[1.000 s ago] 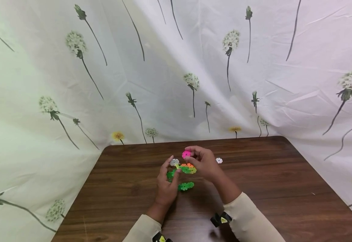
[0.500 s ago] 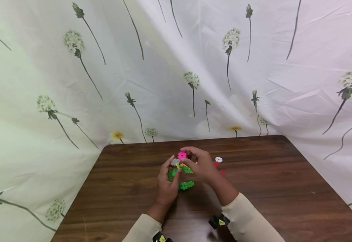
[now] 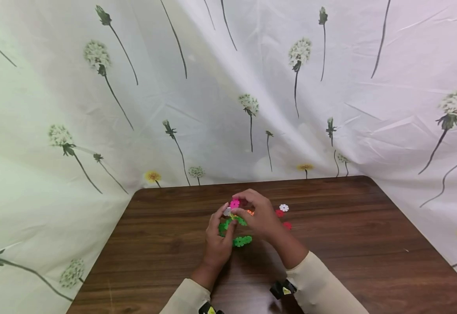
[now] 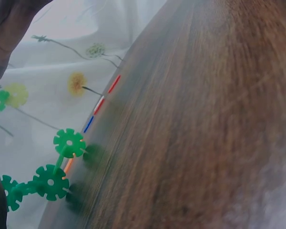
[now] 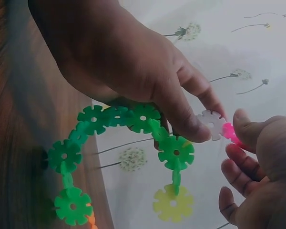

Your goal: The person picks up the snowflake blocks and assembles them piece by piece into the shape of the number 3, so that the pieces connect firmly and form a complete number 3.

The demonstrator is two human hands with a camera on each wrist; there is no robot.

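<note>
My left hand holds a chain of notched plastic snowflake discs above the table. Its green discs form an arch in the right wrist view, with a yellow disc at one lower end. A white disc sits between the left thumb and a finger. My right hand pinches a pink disc, whose edge meets the rim of the white one. In the left wrist view more green discs of the chain hang close over the table. Fingers partly cover the join of pink and white.
Beyond the right hand, red discs and a loose white disc lie on the brown wooden table. Orange discs show behind the chain. A cloth with a dandelion print hangs along the table's far edge.
My right hand has moved left and slightly down, bringing the pink disc against the white one. Red discs formerly hidden behind that hand now show. The left hand has barely moved.
</note>
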